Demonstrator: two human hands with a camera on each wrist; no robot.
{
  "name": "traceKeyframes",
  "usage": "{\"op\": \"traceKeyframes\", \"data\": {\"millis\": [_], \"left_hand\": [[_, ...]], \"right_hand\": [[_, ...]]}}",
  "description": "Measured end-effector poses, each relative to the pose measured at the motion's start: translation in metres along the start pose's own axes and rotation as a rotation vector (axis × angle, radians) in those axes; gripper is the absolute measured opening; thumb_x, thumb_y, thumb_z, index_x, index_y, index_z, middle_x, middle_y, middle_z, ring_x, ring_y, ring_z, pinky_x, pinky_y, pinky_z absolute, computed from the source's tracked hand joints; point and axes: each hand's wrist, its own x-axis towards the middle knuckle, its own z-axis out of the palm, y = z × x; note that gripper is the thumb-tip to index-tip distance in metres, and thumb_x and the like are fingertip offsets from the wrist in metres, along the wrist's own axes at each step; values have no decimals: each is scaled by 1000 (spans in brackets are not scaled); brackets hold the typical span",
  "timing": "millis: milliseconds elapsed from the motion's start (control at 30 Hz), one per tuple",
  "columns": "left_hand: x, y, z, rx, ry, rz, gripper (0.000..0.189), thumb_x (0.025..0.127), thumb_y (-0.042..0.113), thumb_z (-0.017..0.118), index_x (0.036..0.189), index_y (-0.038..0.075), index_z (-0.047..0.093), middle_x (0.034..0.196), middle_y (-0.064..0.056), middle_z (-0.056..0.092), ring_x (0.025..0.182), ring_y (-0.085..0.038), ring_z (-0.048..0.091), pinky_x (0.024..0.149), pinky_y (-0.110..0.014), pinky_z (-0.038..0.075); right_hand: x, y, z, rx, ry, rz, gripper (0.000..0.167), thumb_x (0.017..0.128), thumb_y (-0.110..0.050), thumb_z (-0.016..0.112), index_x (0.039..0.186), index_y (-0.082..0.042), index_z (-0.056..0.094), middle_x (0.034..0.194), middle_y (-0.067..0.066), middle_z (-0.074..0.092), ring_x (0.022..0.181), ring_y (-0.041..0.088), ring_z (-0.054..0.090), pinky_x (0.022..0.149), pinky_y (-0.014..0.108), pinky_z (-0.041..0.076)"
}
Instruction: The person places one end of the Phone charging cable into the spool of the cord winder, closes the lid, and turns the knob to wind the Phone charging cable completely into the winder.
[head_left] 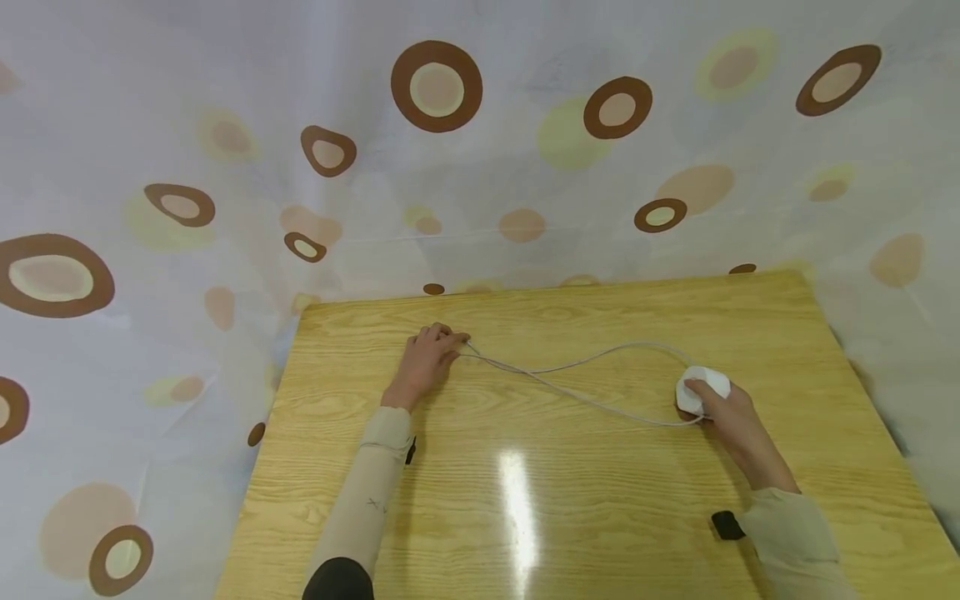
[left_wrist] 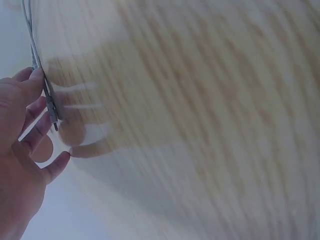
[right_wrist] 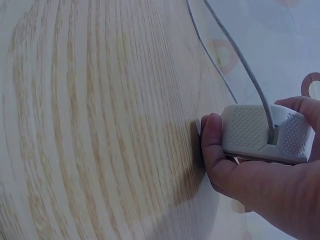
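Observation:
A white cable (head_left: pixel 585 362) runs in two strands across the wooden table, between both hands. My left hand (head_left: pixel 427 360), over at the table's left part, pinches it between thumb and fingers. Its slim connector (left_wrist: pixel 51 107) pokes out past the fingers in the left wrist view. On the right, a white charger block (head_left: pixel 703 390) with dimpled sides is gripped by my right hand (head_left: pixel 738 421). From the right wrist, one strand enters a slot in the block (right_wrist: pixel 245 127); the other passes behind it. The strands cross nearer my left hand.
The wooden table (head_left: pixel 360 500) has a bright glare streak (head_left: pixel 517 517) in its middle. Patterned sheeting (head_left: pixel 510 167) hangs behind the table and along its sides. A dark rounded object (head_left: pixel 339 579) shows at the bottom edge, over the left sleeve.

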Motion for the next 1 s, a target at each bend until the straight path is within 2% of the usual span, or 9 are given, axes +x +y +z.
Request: {"op": "traceKeyframes", "data": {"millis": [200,367,533,600,700,800,933,1000], "left_hand": [[-1,1,0,-60,10,-31,21,107,25,63,125,19,71,134,-9,61,122,-32,58,108,-62,47],[-8,1,0,-82,53,-17,16,105,22,65,117,14,72,126,-10,64,113,-32,60,103,-61,50],[-17,-2,2,-78,77,-37,14,104,21,66,114,13,73,115,-9,64,104,-30,58,97,-56,51],[-20,-5,3,-79,91,-40,14,104,21,67,113,13,74,112,-8,65,101,-28,58,93,-59,50],[-24,-7,2,-77,105,-41,13,104,20,66,112,13,74,108,-7,65,97,-27,57,90,-58,50],[-26,-8,1,-71,88,-55,15,106,21,64,113,13,73,107,-8,65,96,-27,56,90,-56,50],[-29,-10,0,-65,73,-68,16,107,22,62,114,13,73,108,-8,65,95,-27,55,93,-53,50],[-30,-11,0,-60,91,-60,15,106,23,63,112,13,74,106,-7,65,94,-27,55,91,-52,51]], "right_hand": [[1,1,-1,28,-9,-13,63,111,-44,49,149,5,36,109,-12,56,94,-2,57,80,20,55],[0,2,-2,9,0,-16,61,111,-46,49,147,3,38,108,-13,56,93,-2,57,80,21,55],[-2,0,-1,-31,7,26,71,110,-49,47,153,6,33,114,-8,54,94,-3,54,82,21,54],[-2,-1,0,-40,7,45,74,110,-50,46,155,7,30,116,-7,53,95,-4,53,83,20,53],[-3,-2,0,-27,1,52,72,110,-49,46,155,6,31,115,-9,53,95,-3,54,83,21,54],[-3,-1,0,0,-9,30,65,111,-45,47,151,5,35,109,-12,56,93,-2,59,81,23,55],[-1,0,-1,2,-16,23,66,111,-47,47,152,3,34,110,-12,56,94,-1,60,82,23,56],[0,0,-2,6,-18,33,71,110,-49,47,155,4,31,114,-9,54,95,-1,58,83,23,56]]}}
